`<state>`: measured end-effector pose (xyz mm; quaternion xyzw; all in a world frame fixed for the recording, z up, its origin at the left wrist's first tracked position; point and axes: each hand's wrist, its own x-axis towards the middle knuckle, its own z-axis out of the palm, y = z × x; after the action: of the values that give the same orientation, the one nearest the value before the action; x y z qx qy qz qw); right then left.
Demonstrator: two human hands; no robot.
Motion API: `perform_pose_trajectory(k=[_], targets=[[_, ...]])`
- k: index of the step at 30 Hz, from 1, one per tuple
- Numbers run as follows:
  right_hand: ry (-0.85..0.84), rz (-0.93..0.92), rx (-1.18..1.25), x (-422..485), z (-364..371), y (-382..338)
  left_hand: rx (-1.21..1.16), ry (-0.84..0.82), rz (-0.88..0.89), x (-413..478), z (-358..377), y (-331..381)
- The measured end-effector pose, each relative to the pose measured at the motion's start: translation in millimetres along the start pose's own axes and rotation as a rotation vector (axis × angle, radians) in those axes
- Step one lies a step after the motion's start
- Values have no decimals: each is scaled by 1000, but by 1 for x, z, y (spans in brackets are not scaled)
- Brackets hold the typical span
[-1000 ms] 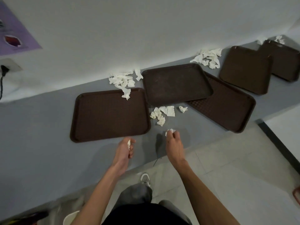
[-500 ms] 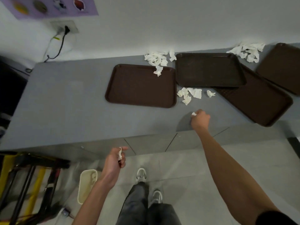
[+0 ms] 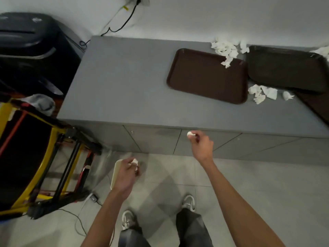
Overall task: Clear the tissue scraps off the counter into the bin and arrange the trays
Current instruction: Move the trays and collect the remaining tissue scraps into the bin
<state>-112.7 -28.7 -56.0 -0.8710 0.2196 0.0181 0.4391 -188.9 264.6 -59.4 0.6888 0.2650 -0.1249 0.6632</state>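
pinching a tissue scrap [image 3: 134,161], the left hand [image 3: 125,175] is held over the cream bin [image 3: 114,173] on the floor. a second scrap [image 3: 189,134] is pinched by the right hand [image 3: 201,145] in front of the counter [image 3: 133,86] edge. loose scraps [image 3: 263,92] are seen on the counter beside the brown tray [image 3: 206,77] and the darker tray [image 3: 284,68].

Right hand [image 3: 201,147] lifted scrap [image 3: 189,134], seemingly, off counter [image 3: 135,90].

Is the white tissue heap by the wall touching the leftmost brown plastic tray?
Touching. In the head view the white crumpled tissue heap spills over the back right rim of the leftmost brown rectangular tray, one scrap lying inside it.
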Motion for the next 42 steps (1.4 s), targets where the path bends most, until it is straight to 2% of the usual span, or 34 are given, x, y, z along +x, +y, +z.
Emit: perform_pose_trajectory(k=[4, 8, 11, 14, 21, 27, 31, 34, 38, 42], targets=[[-124, 42, 118, -88, 110, -13, 64, 20, -90, 19, -83, -46], [-234, 74, 135, -157, 207, -10, 160, 19, -148, 38, -151, -98], [-283, 150, 135, -187, 265, 5, 238, 58, -214, 56, -182, -139], [-336, 194, 66, -197, 319, 31, 324, 66, -185, 82, -198, -190], [-456, 120, -101, -164, 448, 114, 560, 10, -135, 171, -210, -311], [-615, -177, -347, -111, 553, 162, 807, -13, -8, 254, -208, -391], [-718, -272, -519, -78, 609, 177, 981, -89, 35, 303, -201, -443], [-732, -345, -567, -61, 636, 185, 1218, -239, 66, 329, -191, -468], [-759, -342, -610, -50, 653, 192, 1338, -432, -29, 341, -181, -479], [-715, -331, -654, -51, 637, 179, 1408, -442, -19, 330, -182, -457]])
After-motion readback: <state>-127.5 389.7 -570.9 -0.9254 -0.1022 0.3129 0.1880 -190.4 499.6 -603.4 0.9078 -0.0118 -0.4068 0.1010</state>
